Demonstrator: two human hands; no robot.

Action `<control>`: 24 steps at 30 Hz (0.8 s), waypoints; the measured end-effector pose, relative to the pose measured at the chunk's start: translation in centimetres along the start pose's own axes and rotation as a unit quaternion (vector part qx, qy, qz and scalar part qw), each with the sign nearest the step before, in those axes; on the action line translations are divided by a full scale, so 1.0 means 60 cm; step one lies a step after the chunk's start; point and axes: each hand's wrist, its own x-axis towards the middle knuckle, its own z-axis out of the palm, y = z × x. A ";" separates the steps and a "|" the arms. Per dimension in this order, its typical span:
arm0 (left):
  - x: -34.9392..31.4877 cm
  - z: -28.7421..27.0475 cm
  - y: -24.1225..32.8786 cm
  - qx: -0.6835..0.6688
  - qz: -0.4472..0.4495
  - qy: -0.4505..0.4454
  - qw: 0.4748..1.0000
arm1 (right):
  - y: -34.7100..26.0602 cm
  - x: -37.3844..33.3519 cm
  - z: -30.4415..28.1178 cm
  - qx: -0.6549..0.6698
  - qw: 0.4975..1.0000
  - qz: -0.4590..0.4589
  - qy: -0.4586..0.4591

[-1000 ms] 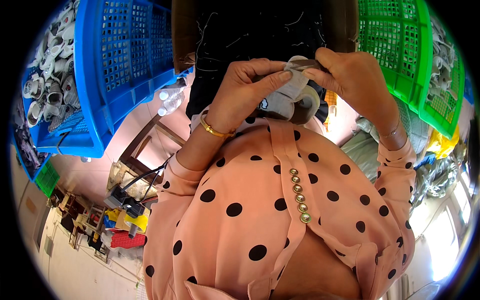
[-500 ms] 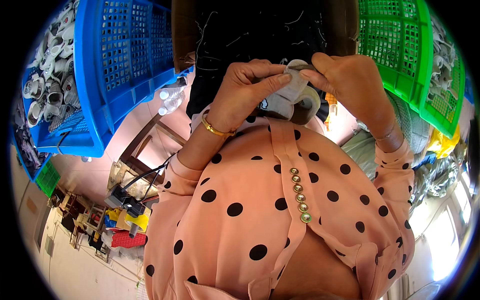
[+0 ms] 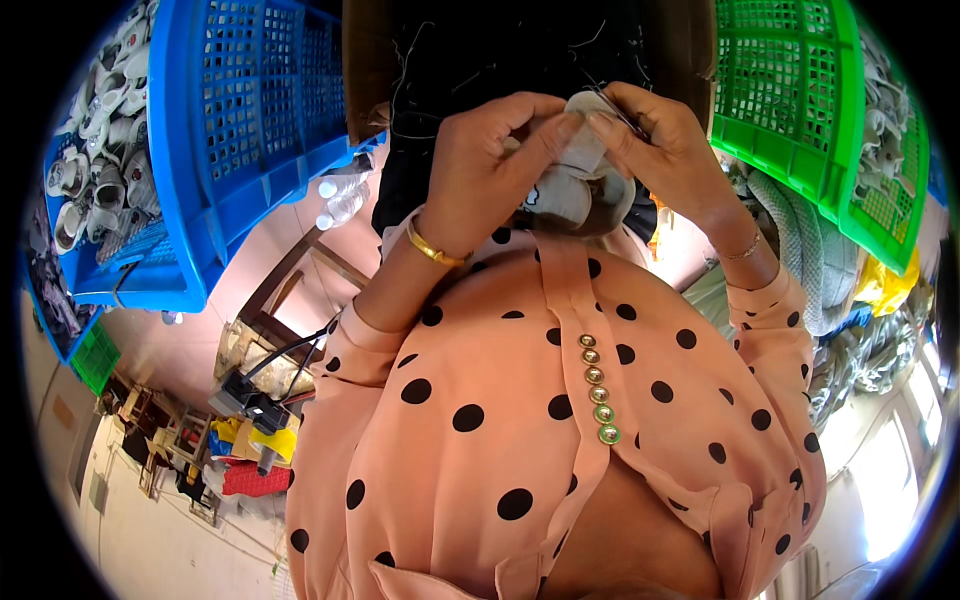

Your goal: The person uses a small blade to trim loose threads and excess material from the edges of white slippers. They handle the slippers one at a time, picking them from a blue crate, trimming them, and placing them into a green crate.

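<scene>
Close to my body, both hands are on a small light-grey fabric shoe [image 3: 560, 200] with a dark-and-white patch on its side. My left hand [image 3: 490, 155] pinches its raised flap between thumb and fingers. From the other side, the thumb of my right hand [image 3: 665, 145] presses on the same flap. A thin dark metal tool [image 3: 622, 112] lies along the right fingers; its exact kind is too small to make out. The lower right of the shoe sits in shadow below the right hand.
On the left stands a blue plastic crate [image 3: 185, 200] beside a heap of small shoes [image 3: 105, 185]. A green crate [image 3: 800, 120] is on the right, with more shoes [image 3: 885, 130] beyond it. Loose threads lie on the black cloth [image 3: 480, 60]. Clear plastic bottles [image 3: 343, 200] stand lower left.
My right hand has come down and inward, its thumb now on the flap and the thin tool showing more. The left hand has shifted slightly up, and the shoe has turned a little.
</scene>
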 end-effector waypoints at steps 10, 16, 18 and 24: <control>0.005 -0.032 -0.014 0.236 0.121 0.011 0.964 | 0.035 0.021 0.000 0.102 0.992 0.042 0.060; -0.001 0.004 -0.032 0.015 -0.058 0.051 0.997 | 0.029 0.024 0.000 0.065 0.995 0.043 0.055; 0.002 0.004 -0.030 0.014 -0.065 0.054 0.996 | 0.031 0.024 0.000 0.038 0.997 0.035 0.054; 0.023 -0.010 -0.053 0.209 0.210 0.120 0.948 | 0.034 0.024 -0.002 -0.062 0.991 -0.031 0.111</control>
